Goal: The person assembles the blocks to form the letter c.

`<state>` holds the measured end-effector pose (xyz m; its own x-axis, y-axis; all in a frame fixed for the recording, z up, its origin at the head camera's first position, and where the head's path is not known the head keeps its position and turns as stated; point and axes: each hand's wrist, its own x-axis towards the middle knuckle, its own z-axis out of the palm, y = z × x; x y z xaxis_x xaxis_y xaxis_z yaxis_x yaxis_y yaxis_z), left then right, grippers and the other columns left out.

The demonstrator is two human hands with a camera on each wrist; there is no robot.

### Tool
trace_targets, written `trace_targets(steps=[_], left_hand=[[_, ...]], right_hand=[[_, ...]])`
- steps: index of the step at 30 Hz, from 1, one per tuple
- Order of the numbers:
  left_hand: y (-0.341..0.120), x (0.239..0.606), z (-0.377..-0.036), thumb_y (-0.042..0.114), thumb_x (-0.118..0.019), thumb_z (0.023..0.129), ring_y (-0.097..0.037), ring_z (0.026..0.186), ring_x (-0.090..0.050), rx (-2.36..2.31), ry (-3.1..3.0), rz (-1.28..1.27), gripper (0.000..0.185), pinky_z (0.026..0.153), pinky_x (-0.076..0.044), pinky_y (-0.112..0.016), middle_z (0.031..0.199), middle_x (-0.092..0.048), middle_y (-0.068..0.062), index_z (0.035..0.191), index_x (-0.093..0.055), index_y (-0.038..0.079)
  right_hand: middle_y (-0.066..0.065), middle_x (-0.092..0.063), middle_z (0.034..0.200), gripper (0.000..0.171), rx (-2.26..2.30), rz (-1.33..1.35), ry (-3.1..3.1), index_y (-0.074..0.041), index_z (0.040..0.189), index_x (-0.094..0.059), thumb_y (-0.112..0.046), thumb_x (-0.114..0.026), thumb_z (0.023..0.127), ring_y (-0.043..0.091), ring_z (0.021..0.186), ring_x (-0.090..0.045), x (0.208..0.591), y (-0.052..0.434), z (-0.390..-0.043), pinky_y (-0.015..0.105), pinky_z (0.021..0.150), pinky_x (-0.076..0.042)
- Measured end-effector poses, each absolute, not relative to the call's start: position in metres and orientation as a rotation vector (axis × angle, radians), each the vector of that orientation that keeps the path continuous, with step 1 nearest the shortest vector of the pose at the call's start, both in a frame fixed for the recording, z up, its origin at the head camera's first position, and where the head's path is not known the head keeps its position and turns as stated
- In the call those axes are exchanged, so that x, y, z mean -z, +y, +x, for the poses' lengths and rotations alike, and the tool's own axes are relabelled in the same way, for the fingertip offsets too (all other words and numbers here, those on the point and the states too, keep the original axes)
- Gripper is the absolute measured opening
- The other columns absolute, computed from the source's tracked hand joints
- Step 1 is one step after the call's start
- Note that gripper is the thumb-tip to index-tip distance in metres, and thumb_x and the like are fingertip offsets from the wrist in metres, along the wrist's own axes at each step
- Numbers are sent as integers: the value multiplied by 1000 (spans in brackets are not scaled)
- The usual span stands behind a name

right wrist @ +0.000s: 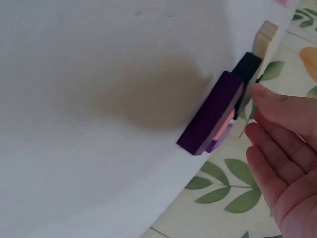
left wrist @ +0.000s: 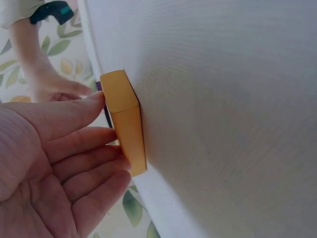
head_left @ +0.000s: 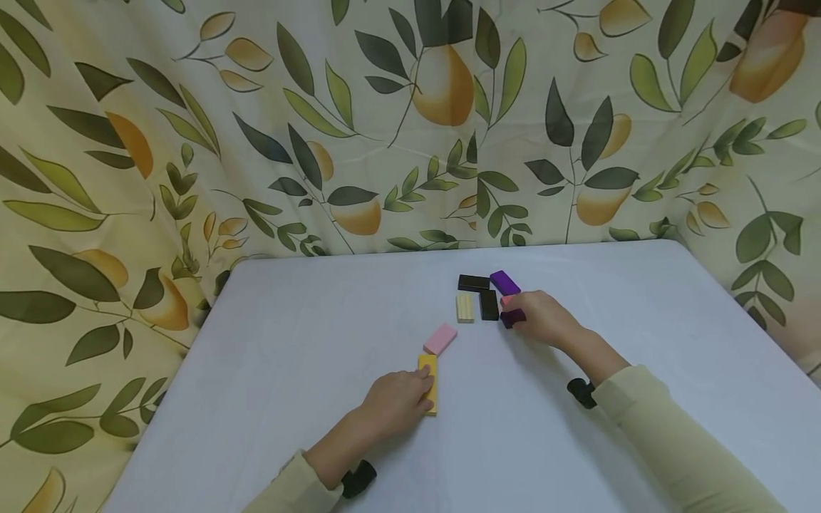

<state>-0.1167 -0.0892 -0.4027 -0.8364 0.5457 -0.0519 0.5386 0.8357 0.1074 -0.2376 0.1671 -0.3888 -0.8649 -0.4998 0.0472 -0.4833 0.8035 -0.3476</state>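
In the head view, my left hand (head_left: 399, 401) rests its fingers on a yellow block (head_left: 432, 392) lying flat on the table. Up close in the left wrist view, the thumb and fingertips touch the block's upper face. A light pink block (head_left: 440, 339) lies at the yellow one's far end. Farther off to the right, my right hand (head_left: 545, 317) reaches over a dark purple block (right wrist: 213, 114), with its fingers fairly straight. Beside that block a salmon-pink block (head_left: 507, 301) is mostly hidden by the hand.
Around the right hand lie a bright purple block (head_left: 505, 283), two black blocks (head_left: 474, 283) and a ridged cream block (head_left: 465, 308). A white cloth covers the table (head_left: 308, 328). Behind it hangs a leaf-and-fruit patterned curtain (head_left: 398, 178). Both wrists wear black straps.
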Motion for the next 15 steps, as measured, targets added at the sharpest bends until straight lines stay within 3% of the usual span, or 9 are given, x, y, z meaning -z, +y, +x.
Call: trace_targets(steps=[15], left_hand=[[-87,402,-117,30,-58,79,-15,97,-52,-99,2922,858,32,72,-43,-27,117,-49,-3,105,-58,12]], right_hand=[[10,-61,85,23,428,-920,2934,-1,89,-64,5,-66,67,23,76,-54,398,173,-245,42,75,-41]])
